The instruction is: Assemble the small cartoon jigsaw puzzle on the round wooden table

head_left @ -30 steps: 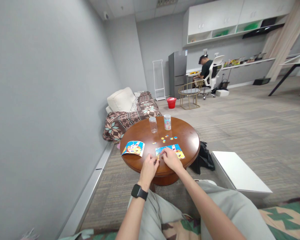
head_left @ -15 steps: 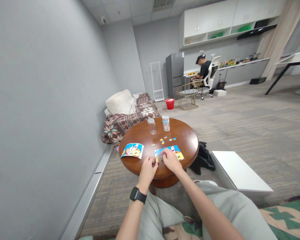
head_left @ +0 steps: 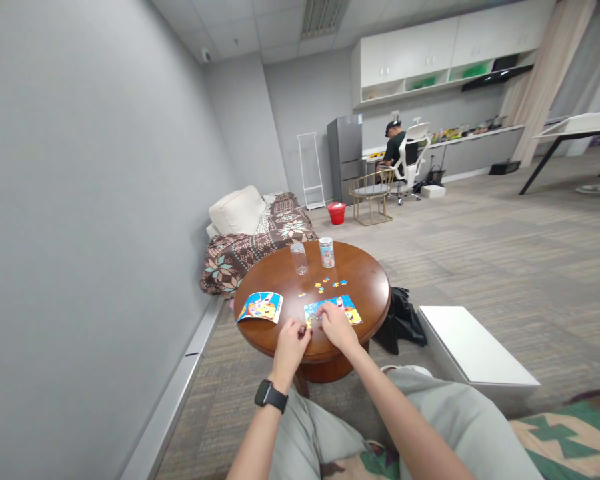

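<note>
Fingers [head_left: 302, 326] of my left hand [head_left: 290, 350] are curling almost shut right beside a small yellow piece [head_left: 308, 324] at the edge of a jigsaw puzzle [head_left: 343, 305], and the piece is too small for me to tell whether they are gripping it. My right hand [head_left: 337, 327] is lying over the puzzle with its fingers bent and slightly spread, holding nothing I can see, apparently steadying the pieces against sliding. The puzzle is lying flat just ahead of my fingers on a round wooden surface [head_left: 367, 287], which seems to give me something firm to press against. Left of my fingers, a printed picture card [head_left: 260, 307] is lying face up, apparently kept in view. Farther ahead, loose yellow and blue pieces [head_left: 327, 283] are scattered, with a clear plastic jar [head_left: 299, 259] and a printed canister [head_left: 326, 253] standing upright beyond them. Nothing is standing between my fingers and the puzzle. Right of my fingers, a black bag [head_left: 400, 321] is slumping on the floor [head_left: 505, 267] near a white box [head_left: 473, 347], and far ahead a seated person [head_left: 395, 143] is facing away.
</note>
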The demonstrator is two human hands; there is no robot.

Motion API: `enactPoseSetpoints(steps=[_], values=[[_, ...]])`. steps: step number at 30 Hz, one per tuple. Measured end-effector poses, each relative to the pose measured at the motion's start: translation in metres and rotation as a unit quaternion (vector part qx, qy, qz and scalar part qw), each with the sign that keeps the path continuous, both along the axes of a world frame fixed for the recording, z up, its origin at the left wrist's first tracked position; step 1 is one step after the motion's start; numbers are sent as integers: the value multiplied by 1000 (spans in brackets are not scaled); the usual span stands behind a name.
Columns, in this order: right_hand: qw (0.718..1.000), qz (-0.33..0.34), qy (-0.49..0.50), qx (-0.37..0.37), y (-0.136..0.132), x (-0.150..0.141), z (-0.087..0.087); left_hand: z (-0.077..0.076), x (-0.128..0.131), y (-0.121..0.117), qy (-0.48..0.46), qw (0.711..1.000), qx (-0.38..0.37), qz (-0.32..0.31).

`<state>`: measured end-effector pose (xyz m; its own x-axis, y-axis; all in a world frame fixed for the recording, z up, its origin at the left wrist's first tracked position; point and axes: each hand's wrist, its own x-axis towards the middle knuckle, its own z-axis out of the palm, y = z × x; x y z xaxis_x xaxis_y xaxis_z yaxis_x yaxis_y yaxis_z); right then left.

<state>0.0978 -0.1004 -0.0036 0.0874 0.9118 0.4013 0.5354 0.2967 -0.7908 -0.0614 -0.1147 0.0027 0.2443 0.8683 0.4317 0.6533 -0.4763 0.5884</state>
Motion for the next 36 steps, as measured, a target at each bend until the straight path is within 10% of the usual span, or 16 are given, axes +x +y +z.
enactPoseSetpoints(steps=[16, 23, 36], values=[[1000, 4, 2, 3, -1, 0, 1, 7, 0, 9, 14, 999, -42, 20], [1000, -10, -6, 14, 0, 1, -1, 17, 19, 54, 201, 976, 27, 76], [999, 2, -30, 18, -4, 2, -1, 10, 22, 66, 258, 965, 43, 1]])
